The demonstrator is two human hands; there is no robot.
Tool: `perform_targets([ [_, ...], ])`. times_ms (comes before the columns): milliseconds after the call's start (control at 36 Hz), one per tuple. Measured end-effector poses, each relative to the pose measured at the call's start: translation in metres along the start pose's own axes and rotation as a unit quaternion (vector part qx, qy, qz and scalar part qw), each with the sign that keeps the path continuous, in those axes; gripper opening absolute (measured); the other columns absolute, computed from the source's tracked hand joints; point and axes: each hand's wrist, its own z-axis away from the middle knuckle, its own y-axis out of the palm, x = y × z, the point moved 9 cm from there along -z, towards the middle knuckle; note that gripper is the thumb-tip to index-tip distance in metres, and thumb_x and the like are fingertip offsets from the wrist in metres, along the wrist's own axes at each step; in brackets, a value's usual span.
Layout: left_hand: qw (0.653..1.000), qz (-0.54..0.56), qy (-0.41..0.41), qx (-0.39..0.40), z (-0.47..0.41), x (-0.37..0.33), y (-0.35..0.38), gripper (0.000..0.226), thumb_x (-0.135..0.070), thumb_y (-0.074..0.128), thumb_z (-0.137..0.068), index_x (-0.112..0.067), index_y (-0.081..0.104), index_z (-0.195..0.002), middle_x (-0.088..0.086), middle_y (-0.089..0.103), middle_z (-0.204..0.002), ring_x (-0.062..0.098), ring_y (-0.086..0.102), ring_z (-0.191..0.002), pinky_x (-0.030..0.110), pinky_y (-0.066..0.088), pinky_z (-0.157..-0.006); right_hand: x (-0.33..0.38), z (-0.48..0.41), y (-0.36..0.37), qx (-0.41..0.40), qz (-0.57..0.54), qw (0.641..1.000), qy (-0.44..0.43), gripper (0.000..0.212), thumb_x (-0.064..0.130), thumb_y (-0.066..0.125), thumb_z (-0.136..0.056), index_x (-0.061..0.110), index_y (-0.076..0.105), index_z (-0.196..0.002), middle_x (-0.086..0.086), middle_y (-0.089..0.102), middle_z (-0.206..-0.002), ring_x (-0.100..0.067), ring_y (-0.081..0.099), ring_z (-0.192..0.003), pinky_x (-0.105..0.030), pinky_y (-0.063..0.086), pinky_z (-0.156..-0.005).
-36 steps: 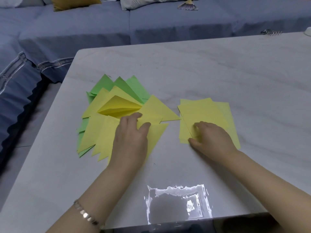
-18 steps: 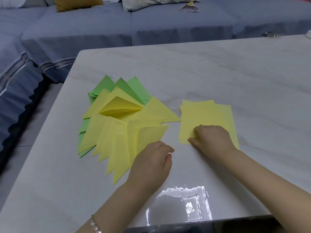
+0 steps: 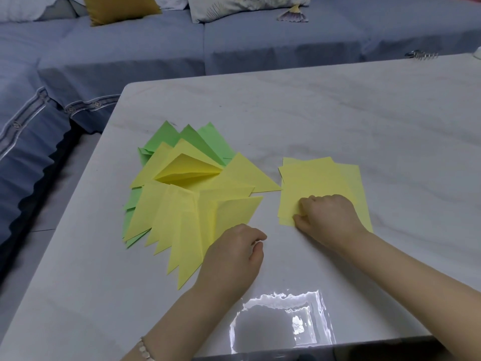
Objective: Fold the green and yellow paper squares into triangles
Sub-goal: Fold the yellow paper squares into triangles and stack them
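Observation:
A fanned pile of folded yellow triangles (image 3: 187, 204) lies left of centre on the table, with folded green triangles (image 3: 182, 138) underneath at the back and left. To the right lies a small stack of flat yellow squares (image 3: 315, 183). My right hand (image 3: 328, 217) rests on the stack's near left corner with fingers curled, pinching the top sheet's edge. My left hand (image 3: 231, 256) sits on the table just below the triangle pile, fingers loosely curled, holding nothing.
The white marble table (image 3: 338, 121) has a rounded far-left corner and a glare patch (image 3: 281, 321) near the front edge. A blue sofa (image 3: 130, 56) with cushions runs behind and to the left. A hair clip (image 3: 421, 55) lies at the far right edge.
My left hand let go of the folded triangle on the pile and drew back toward me and to the right. My right hand stayed on the corner of the squares.

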Motion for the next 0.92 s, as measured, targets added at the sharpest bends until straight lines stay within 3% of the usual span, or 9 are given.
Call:
perform_targets([
  [56,1.0,0.001,-0.001,0.003,-0.001,-0.001,0.001,0.026,-0.02,0.045,-0.095,-0.023,0.061,-0.116,-0.012,0.058,-0.114,0.004,0.05,-0.107,0.017,0.038,-0.085,-0.001,0.0,0.002,-0.014,-0.01,1.0,-0.012,0.063,0.019,0.086,-0.04,0.017,0.024,-0.05,-0.002,0.033,-0.032,-0.023,0.015,-0.031,-0.017,-0.005,-0.053],
  [139,1.0,0.001,0.002,0.004,-0.001,-0.004,0.002,0.026,-0.021,0.045,-0.095,-0.023,0.061,-0.116,-0.013,0.058,-0.114,0.003,0.05,-0.108,0.015,0.036,-0.085,0.002,-0.004,-0.002,-0.014,0.019,1.0,-0.004,0.067,0.012,0.08,-0.041,0.016,0.014,-0.05,0.006,0.007,-0.043,-0.025,0.016,-0.033,-0.018,-0.004,-0.052],
  [222,1.0,0.001,0.0,0.007,-0.001,-0.004,0.002,0.026,-0.021,0.045,-0.095,-0.023,0.061,-0.116,-0.013,0.058,-0.114,0.003,0.05,-0.107,0.014,0.036,-0.083,-0.002,-0.005,0.01,0.027,0.073,0.997,0.015,0.043,0.016,0.054,-0.078,0.016,0.017,-0.056,0.003,0.022,-0.052,-0.028,0.037,-0.056,-0.026,0.007,-0.045],
  [361,1.0,0.008,-0.01,0.007,-0.003,0.0,0.001,0.024,-0.019,0.047,-0.094,-0.022,0.062,-0.112,-0.014,0.059,-0.108,0.003,0.051,-0.1,0.014,0.036,-0.079,-0.013,-0.005,0.002,0.052,0.045,0.995,0.068,0.029,0.016,0.039,-0.09,0.014,0.032,-0.062,0.001,0.03,-0.057,-0.025,0.04,-0.065,-0.028,0.013,-0.045],
  [472,0.999,0.035,-0.024,0.008,-0.006,0.005,0.0,0.022,-0.017,0.05,-0.092,-0.021,0.065,-0.107,-0.016,0.056,-0.095,-0.002,0.05,-0.083,0.006,0.034,-0.071,-0.02,0.0,-0.009,0.008,-0.02,0.996,0.082,0.021,0.015,0.038,-0.091,0.011,0.05,-0.074,-0.006,0.047,-0.064,-0.027,0.043,-0.064,-0.03,0.017,-0.045],
  [583,0.993,0.103,-0.064,0.008,-0.011,0.011,-0.002,0.02,-0.013,0.053,-0.09,-0.019,0.068,-0.102,-0.02,0.057,-0.085,-0.009,0.051,-0.069,0.0,0.035,-0.065,-0.019,0.018,-0.02,-0.049,-0.097,0.993,0.053,0.02,0.018,0.047,-0.092,0.01,0.063,-0.084,-0.009,0.065,-0.076,-0.031,0.057,-0.073,-0.035,0.039,-0.058],
  [694,0.979,0.176,-0.1,0.016,-0.013,0.015,0.002,0.017,-0.011,0.055,-0.089,-0.025,0.066,-0.089,-0.023,0.058,-0.079,-0.012,0.053,-0.069,0.0,0.037,-0.064,-0.01,0.037,-0.015,-0.002,-0.197,0.98,0.013,0.017,0.025,0.057,-0.09,0.016,0.069,-0.099,-0.004,0.07,-0.09,-0.026,0.061,-0.085,-0.034,0.044,-0.071],
  [806,0.973,0.2,-0.111,0.03,-0.013,0.017,0.009,0.017,-0.01,0.056,-0.088,-0.026,0.063,-0.088,-0.021,0.058,-0.077,-0.016,0.051,-0.065,-0.001,0.038,-0.063,-0.013,0.049,-0.008,0.026,-0.286,0.956,0.055,0.01,0.028,0.069,-0.081,0.021,0.075,-0.086,0.01,0.071,-0.082,-0.012,0.061,-0.079,-0.028,0.042,-0.071],
  [917,0.967,0.214,-0.133,0.041,-0.012,0.023,0.017,0.018,-0.008,0.056,-0.087,-0.025,0.064,-0.087,-0.017,0.057,-0.071,-0.011,0.052,-0.057,0.002,0.038,-0.06,-0.019,0.054,-0.003,0.029,-0.324,0.941,0.098,0.009,0.023,0.065,-0.084,0.022,0.073,-0.079,0.018,0.067,-0.076,-0.002,0.059,-0.075,-0.023,0.043,-0.069],
])
